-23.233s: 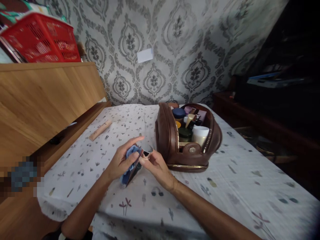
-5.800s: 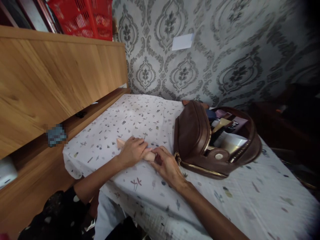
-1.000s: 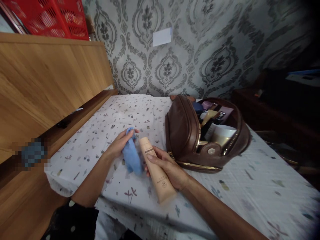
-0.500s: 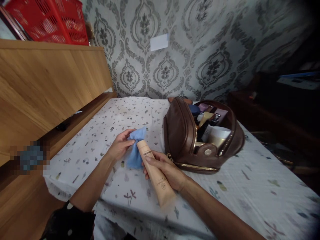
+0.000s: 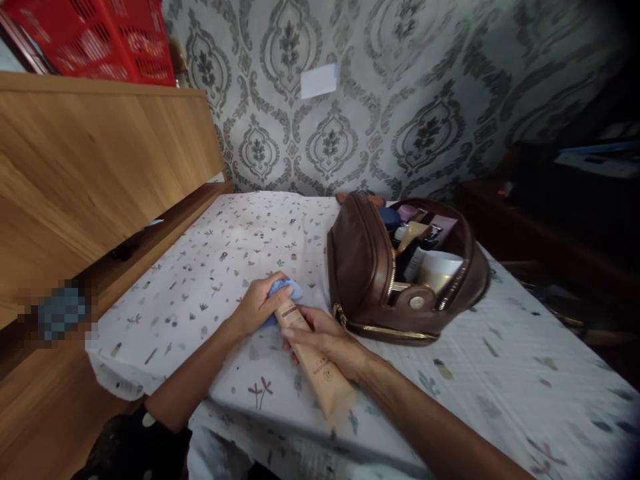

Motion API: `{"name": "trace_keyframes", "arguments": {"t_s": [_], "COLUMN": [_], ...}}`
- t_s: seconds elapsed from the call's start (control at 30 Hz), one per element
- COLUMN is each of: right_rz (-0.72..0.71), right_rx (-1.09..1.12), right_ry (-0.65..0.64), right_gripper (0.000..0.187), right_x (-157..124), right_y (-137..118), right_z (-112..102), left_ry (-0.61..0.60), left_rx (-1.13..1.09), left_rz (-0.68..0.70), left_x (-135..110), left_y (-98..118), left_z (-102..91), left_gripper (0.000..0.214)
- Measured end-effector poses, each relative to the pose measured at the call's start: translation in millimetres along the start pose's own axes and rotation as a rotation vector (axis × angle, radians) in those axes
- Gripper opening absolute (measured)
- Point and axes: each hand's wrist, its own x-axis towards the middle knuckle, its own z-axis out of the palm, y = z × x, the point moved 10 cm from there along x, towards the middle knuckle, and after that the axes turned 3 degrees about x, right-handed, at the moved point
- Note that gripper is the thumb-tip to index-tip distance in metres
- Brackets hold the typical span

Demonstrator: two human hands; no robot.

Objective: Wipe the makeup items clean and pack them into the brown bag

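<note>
My right hand (image 5: 330, 341) is wrapped round a beige cosmetic tube (image 5: 320, 373), which points its cap end away from me, low over the patterned sheet (image 5: 240, 233). Closed on a blue cloth (image 5: 287, 291), my left hand (image 5: 260, 308) presses that cloth over the tube's cap end. Just right of both hands stands an open brown leather toiletry bag (image 5: 365, 267), with jars and tubes showing inside it.
A wooden headboard (image 5: 90, 173) with a ledge runs along the left. A red plastic basket (image 5: 100, 37) sits on top of it. Patterned wallpaper (image 5: 380, 100) lies behind. Dark furniture (image 5: 560, 207) stands at the right.
My left hand has bunched the hanging blue cloth and brought it down onto the tube's cap end. The tube in my right hand has sunk a little.
</note>
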Motion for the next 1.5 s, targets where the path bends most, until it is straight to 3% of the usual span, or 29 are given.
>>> {"name": "trace_keyframes", "arguments": {"t_s": [0.13, 0.27, 0.37, 0.5, 0.6, 0.77, 0.9, 1.03, 1.13, 1.3, 1.4, 1.5], "right_rz": [-0.086, -0.199, -0.086, 0.066, 0.069, -0.031, 0.035, 0.068, 0.049, 0.023, 0.023, 0.025], "right_rx": [-0.186, -0.315, -0.112, 0.176, 0.159, 0.044, 0.155, 0.252, 0.268, 0.278, 0.294, 0.32], "right_ry": [0.129, 0.242, 0.149, 0.0, -0.016, 0.092, -0.001, -0.058, -0.044, -0.008, -0.006, 0.029], "right_gripper": [0.066, 0.047, 0.039, 0.046, 0.051, 0.057, 0.047, 0.048, 0.048, 0.045, 0.044, 0.045], "right_x": [2, 1, 1, -2, -3, 0, 0, -1, -1, -1, -1, -2], "right_y": [-8, -19, -8, 2, 1, -3, 3, 4, 1, -3, -5, -4], "right_z": [-12, -26, -20, 1, 5, -11, -5, 2, 2, 0, 2, -1], "left_ry": [0.096, 0.129, 0.137, 0.187, 0.226, 0.279, 0.282, 0.317, 0.438, 0.742, 0.739, 0.675], "left_rx": [-0.03, -0.052, -0.12, -0.18, -0.168, -0.131, -0.16, -0.214, -0.179, -0.011, -0.065, -0.301], "left_rz": [-0.039, -0.036, -0.029, 0.002, -0.006, -0.028, -0.03, -0.032, -0.073, -0.112, -0.134, -0.192], "left_x": [-1, 0, 1, 2, 2, 1, 1, -1, -4, -16, -15, -12], "left_y": [-8, -11, -9, -4, -6, -15, -17, -17, -23, -34, -42, -55], "left_z": [-8.9, -13.2, -14.9, -21.8, -27.2, -34.7, -35.8, -38.2, -52.7, -97.2, -100.8, -88.1], "left_gripper": [0.036, 0.036, 0.039, 0.041, 0.039, 0.04, 0.041, 0.044, 0.045, 0.04, 0.03, 0.029]}}
